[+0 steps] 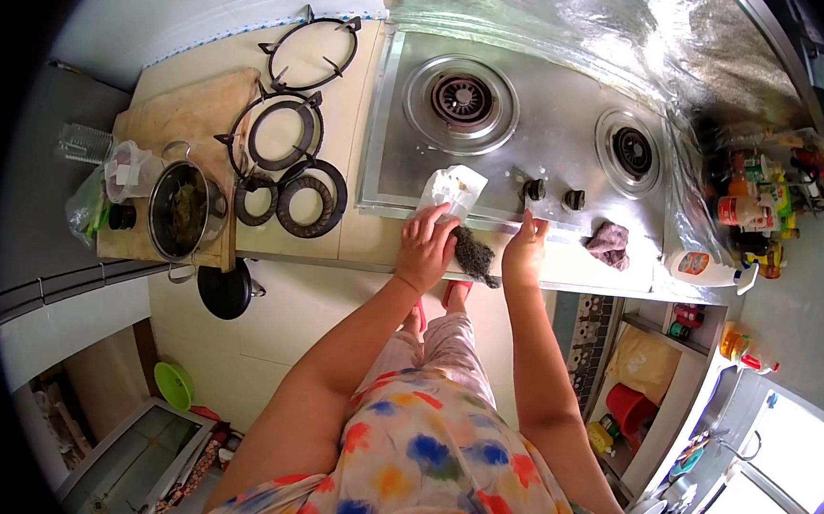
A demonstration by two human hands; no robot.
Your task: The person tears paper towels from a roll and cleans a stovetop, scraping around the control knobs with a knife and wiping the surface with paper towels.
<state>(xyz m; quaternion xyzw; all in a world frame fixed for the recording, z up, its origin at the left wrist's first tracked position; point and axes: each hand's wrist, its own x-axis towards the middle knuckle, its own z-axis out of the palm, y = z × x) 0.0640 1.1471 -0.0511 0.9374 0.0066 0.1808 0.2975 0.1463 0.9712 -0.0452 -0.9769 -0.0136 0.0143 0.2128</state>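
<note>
A person's two bare hands work at the near edge of a metal cooktop, seen from the head camera. The left hand reaches over the counter with its fingers laid on the near end of a white, sheet-like piece; whether they pinch it or only press on it cannot be told. The piece rests on the cooktop's near edge, its long axis running away from the fingers toward the far right. Of the two hands, the left is clearly the nearer.

The right hand, well apart from the piece, has its fingertips drawn together at the cooktop's edge, on the near side of the left knob; a pale patch there leaves its grasp uncertain. Between the hands, just beside the left thumb, a dark scouring clump lies aslant, far left to near right.

The white piece looks thin and creased, with brownish specks; the clump, grey and wiry.
</note>
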